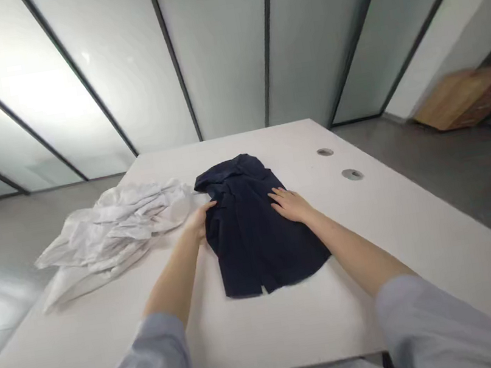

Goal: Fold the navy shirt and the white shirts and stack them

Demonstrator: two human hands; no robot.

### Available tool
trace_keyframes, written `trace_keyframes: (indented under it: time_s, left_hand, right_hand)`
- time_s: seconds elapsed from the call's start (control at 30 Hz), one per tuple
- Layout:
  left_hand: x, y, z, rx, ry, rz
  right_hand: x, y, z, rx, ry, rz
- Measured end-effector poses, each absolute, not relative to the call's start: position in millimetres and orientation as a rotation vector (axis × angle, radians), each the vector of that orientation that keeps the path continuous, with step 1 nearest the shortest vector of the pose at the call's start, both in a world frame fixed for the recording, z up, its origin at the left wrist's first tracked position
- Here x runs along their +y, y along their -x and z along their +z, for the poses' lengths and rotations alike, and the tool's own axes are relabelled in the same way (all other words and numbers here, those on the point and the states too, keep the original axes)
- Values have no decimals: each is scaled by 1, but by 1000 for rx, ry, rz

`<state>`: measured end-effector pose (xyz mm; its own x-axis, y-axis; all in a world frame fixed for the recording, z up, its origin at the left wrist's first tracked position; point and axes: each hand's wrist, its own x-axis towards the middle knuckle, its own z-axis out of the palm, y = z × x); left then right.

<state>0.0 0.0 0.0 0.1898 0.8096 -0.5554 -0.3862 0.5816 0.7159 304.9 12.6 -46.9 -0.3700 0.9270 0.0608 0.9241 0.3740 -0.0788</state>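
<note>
Neither hand looks clamped on anything: the right hand [290, 205] lies open on the crumpled navy garment [259, 249] with its fingers spread, while the left hand [199, 223] rests against that garment's left side, and from here I cannot tell whether it has pinched any cloth. The garment sits near the middle of the white table [295, 330], closer to the far edge than the near one, with a slit showing in its near hem [265, 288]. If the hands pressed and pulled unevenly, the cloth could bunch further, since it already lies in deep folds. The left wrist also sits close to the crumpled white cloth [110, 235], so a wide sweep that way could snag it and drag it into the navy. That white cloth lies toward the table's left edge, and part of it appears to hang over, so a tug might send it to the floor. Both arms reach forward and inward from pale grey-blue sleeves, the left sleeve [143, 365] and right sleeve [432, 322] resting near the table's near edge, elbows wide. Two round grommets [352, 175] are set toward the far right of the tabletop.
</note>
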Motion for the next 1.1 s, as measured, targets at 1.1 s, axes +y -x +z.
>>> trace_keyframes:
  time_s: [1.1]
  left_hand:
    - [-18,51,-9,997,-928,835]
  right_hand:
    - [16,-278,-40,-2405,1960,204]
